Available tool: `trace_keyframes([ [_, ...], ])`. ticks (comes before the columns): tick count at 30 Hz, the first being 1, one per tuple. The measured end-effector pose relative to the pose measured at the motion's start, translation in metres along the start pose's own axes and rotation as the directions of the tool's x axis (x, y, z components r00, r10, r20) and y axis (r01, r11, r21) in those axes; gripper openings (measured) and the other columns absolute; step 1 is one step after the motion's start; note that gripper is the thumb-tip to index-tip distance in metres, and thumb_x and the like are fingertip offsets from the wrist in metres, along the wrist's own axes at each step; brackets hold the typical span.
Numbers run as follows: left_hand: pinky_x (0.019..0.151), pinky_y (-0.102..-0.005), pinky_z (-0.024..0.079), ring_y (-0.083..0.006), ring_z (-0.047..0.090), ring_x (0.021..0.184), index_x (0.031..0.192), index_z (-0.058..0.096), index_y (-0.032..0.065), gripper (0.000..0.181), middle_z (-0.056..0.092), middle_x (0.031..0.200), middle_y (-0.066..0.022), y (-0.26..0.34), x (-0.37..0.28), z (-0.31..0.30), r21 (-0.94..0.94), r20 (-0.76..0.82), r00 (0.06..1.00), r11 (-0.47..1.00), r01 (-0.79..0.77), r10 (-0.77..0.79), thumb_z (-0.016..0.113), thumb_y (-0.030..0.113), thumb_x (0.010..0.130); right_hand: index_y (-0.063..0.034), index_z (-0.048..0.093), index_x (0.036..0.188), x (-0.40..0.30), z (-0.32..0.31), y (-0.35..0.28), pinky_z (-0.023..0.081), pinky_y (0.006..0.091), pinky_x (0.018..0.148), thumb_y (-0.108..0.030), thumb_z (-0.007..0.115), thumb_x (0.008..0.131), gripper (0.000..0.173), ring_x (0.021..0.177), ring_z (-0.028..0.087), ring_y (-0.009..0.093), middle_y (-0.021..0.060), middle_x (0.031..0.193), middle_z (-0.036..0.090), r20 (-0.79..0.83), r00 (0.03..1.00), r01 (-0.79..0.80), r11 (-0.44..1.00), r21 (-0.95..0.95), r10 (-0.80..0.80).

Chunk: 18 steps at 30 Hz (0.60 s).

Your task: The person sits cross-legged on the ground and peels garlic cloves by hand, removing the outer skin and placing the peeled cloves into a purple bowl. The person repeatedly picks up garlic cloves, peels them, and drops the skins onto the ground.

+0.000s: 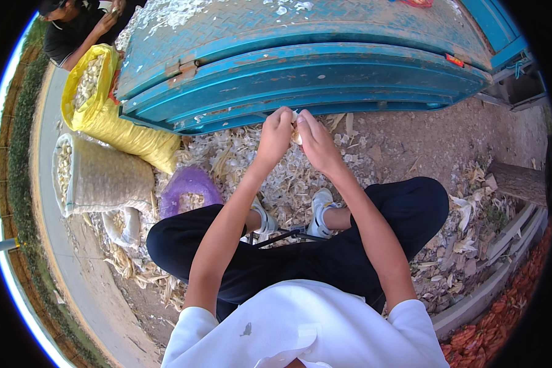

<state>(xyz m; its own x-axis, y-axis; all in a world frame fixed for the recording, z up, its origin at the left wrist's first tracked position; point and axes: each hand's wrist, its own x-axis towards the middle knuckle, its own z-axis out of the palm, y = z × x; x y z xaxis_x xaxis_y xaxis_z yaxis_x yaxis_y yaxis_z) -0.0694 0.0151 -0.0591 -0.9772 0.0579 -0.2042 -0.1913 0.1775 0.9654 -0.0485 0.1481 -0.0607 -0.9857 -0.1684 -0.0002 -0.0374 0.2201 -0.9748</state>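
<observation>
Both my hands meet over the ground, close to the lower edge of a blue metal truck bed [303, 78]. Between my fingertips is a small pale piece of garlic [296, 137], part of it covered by the fingers. My left hand [276, 133] pinches it from one side, thumb and forefinger together. From the other side my right hand [316, 140] grips it with bent fingers. Papery garlic skins [244, 161] lie scattered on the soil below. A purple mesh bag [170, 195] with pale pieces in it stands near my left knee.
A yellow sack [133, 133] and a whitish mesh sack [110, 177], both filled with garlic, lie at the left. Beyond them sits another person [69, 37]. A small white sack [131, 225] is nearer. At the right are a log [517, 183], boards and a red heap [497, 322].
</observation>
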Motion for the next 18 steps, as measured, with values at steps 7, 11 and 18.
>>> trace_keyframes([
  [7,0.039,-0.0207,0.03,-0.0093,0.043,0.05,0.096,0.055,0.0138,0.022,0.054,0.075,0.0024,0.0,0.0,-0.016,-0.511,0.428,0.849,0.692,0.51,-0.31,0.04,0.03,0.096,-0.0034,0.049,0.093,-0.001,-0.001,-0.003,0.034,0.0361,0.055,-0.034,0.046,0.103,0.032,0.057,0.043,0.019,0.0088,0.064,0.045,0.085,0.996,0.007,1.0,0.002,-0.007],
  [11,0.038,-0.021,0.025,-0.0094,0.043,0.051,0.089,0.052,0.0131,0.022,0.054,0.076,0.001,-0.005,0.001,-0.021,-0.606,0.554,0.805,0.561,0.564,-0.211,0.039,0.03,0.095,-0.0041,0.052,0.089,0.007,-0.007,0.01,0.032,0.0315,0.054,-0.04,0.049,0.102,0.038,0.057,0.037,0.012,0.0006,0.065,0.044,0.158,0.987,-0.028,0.984,0.178,-0.001],
  [18,0.038,-0.0195,0.023,-0.0075,0.04,0.051,0.08,0.052,0.0088,0.025,0.05,0.074,-0.0016,-0.004,-0.004,-0.079,-0.325,0.471,0.75,0.7,0.636,-0.463,0.054,0.028,0.097,-0.0076,0.061,0.094,-0.001,0.001,-0.008,0.036,0.0253,0.054,-0.044,0.045,0.103,0.041,0.057,0.041,0.006,-0.0038,0.071,0.048,0.358,0.893,-0.441,0.692,0.571,0.274],
])
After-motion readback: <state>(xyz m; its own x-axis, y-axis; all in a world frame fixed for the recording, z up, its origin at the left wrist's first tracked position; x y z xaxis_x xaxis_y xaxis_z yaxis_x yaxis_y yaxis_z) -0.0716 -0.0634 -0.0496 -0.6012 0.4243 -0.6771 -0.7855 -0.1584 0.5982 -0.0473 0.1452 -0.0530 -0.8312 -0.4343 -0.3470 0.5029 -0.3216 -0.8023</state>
